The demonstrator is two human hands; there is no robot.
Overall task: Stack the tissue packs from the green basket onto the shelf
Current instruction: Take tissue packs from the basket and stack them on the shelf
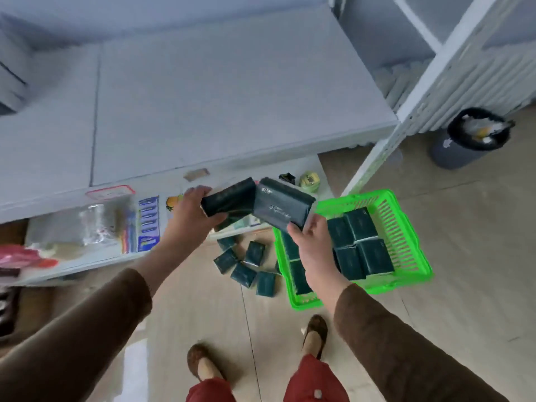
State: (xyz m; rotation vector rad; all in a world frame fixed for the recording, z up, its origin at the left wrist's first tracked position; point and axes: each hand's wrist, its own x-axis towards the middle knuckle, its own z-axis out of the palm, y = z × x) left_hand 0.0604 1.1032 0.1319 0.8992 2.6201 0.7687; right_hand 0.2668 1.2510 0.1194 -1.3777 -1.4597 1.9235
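Beige tiled floor (pixel 464 227), grey bin (pixel 452 152)

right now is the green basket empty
No, the green basket on the floor holds several dark tissue packs, while both hands hold more.

Pack in right hand (pixel 280 208): pale script across its dark green wrapper, plus a small white mark at the 11 o'clock corner; both too blurred to read.
Bin (pixel 461 143): a pale apple-shaped logo on its grey side, at 9 o'clock; no letters.
Blue card (pixel 148 223): rows of print on the lower shelf; unreadable.
Red-edged label (pixel 110 192): on the shelf's front edge; nothing legible.
Brown tag (pixel 196 174): same edge, toward 3 o'clock; blank or blurred.
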